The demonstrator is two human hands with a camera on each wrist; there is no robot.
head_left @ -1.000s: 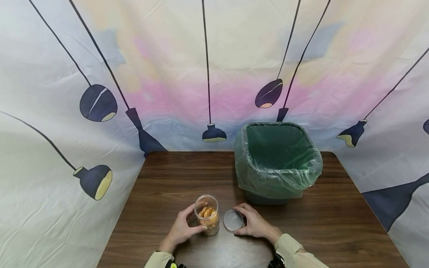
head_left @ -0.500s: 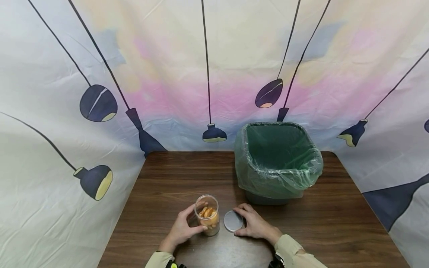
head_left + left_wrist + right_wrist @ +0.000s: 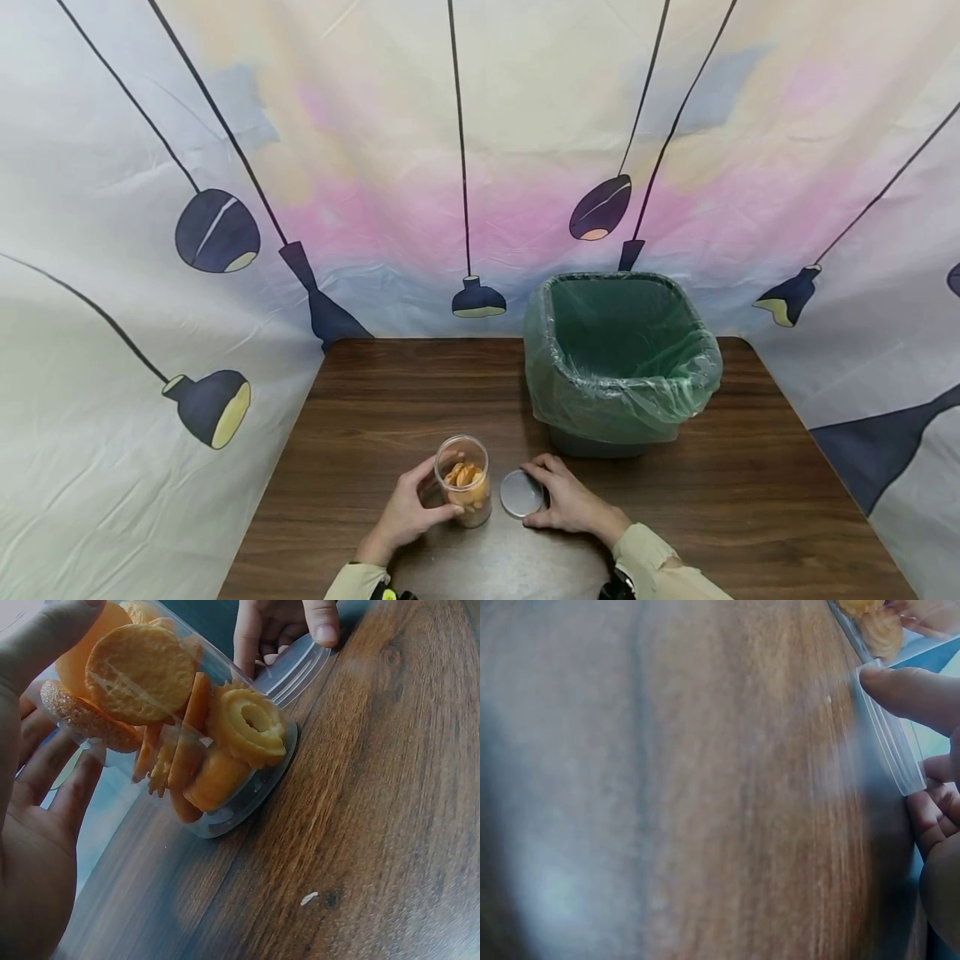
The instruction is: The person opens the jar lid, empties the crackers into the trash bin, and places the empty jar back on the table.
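My left hand [image 3: 408, 510] grips a clear plastic jar [image 3: 476, 515] that stands upright on the table, thumb on the near side and fingers round the far side. The jar's top is uncovered. Inside are several golden cookies [image 3: 142, 675], some round and flat, one ring-shaped with a ridged edge. Just right of the jar, a round clear lid [image 3: 521, 493] is held by its edge between the thumb and fingers of my right hand [image 3: 572, 500]. In the right wrist view the thumb lies on the rim of the lid [image 3: 892, 739], close beside the jar.
A bin [image 3: 551, 383] lined with a green plastic bag stands at the back right of the brown wooden table [image 3: 390, 400]. Behind it hangs a cloth [image 3: 397, 167] printed with lamps. A small white crumb [image 3: 309, 898] lies on the table near the jar.
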